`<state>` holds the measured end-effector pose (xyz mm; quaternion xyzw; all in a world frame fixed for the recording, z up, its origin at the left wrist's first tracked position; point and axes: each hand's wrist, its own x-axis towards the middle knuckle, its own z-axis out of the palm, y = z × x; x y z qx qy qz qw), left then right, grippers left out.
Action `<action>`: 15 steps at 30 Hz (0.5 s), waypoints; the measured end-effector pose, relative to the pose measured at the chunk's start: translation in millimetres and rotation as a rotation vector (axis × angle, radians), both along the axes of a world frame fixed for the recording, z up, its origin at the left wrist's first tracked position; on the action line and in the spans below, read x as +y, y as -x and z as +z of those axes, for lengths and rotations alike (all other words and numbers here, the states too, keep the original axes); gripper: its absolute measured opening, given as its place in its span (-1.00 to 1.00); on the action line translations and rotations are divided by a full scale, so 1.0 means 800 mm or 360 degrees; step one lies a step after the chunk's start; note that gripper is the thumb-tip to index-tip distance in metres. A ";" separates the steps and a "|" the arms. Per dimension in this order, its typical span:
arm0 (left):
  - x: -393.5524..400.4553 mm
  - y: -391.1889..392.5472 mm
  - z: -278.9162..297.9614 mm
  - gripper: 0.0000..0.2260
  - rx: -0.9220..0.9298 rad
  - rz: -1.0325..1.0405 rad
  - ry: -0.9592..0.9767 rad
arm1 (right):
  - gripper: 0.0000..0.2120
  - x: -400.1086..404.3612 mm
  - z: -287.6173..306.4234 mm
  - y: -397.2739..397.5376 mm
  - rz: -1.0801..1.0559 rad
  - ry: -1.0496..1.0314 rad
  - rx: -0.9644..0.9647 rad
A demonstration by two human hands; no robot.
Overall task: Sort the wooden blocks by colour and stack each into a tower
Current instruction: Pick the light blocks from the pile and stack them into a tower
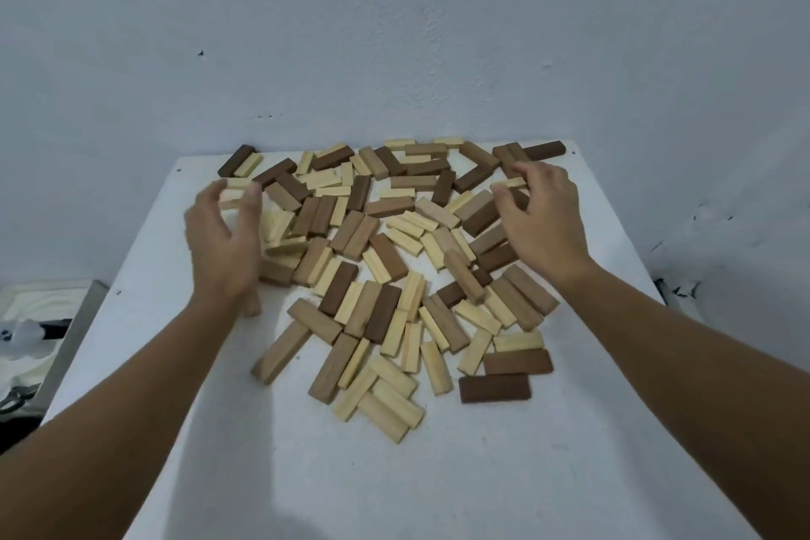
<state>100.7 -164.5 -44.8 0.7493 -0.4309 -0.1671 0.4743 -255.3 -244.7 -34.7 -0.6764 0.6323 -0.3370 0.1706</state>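
**Both hands over an unsorted heap**

The blocks [385, 272] lie scattered flat across the far half of the white table [438, 474], pale, mid-brown and dark pieces mixed together, some overlapping. No tower stands yet, so the sorting looks to be at its very beginning.

The left hand [223, 241] reaches in over the heap's left edge, palm turned inward, thumb and fingers spread in a loose arc above a few pale blocks. It is blurred; it seems to hold nothing, fingers relaxed rather than gripping. The right hand [543, 215] hovers over the right side, palm down, fingers bent downward with the tips near a pale block [510, 184] at the far right. Whether it already pinches that block I cannot tell. Both forearms stretch forward from the near edge, well apart, framing the pile.

To do this step well, I would pull one colour at a time toward the bare near part of the table, starting with the pale blocks, which are the easiest to tell apart. Mid-brown and dark pieces look alike in this light, so compare them side by side before committing. Lift overlapping blocks from the top rather than dragging, to avoid knocking others toward the edge. Leave room between the groups so each tower has a flat base.
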 end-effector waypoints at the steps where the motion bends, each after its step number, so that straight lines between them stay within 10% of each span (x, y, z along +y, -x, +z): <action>1: -0.018 -0.015 0.002 -0.26 -0.0046 0.0083 -0.0047 | -0.54 -0.019 -0.002 0.003 -0.0047 -0.0034 0.0065; 8: -0.093 -0.038 -0.015 -0.25 -0.0630 0.0026 -0.0677 | -0.14 -0.090 -0.010 0.003 -0.0055 -0.0499 0.0486; 15: -0.083 -0.032 -0.013 -0.41 -0.0523 0.0004 -0.0187 | -0.28 -0.085 -0.012 -0.041 0.0203 -0.0309 0.0447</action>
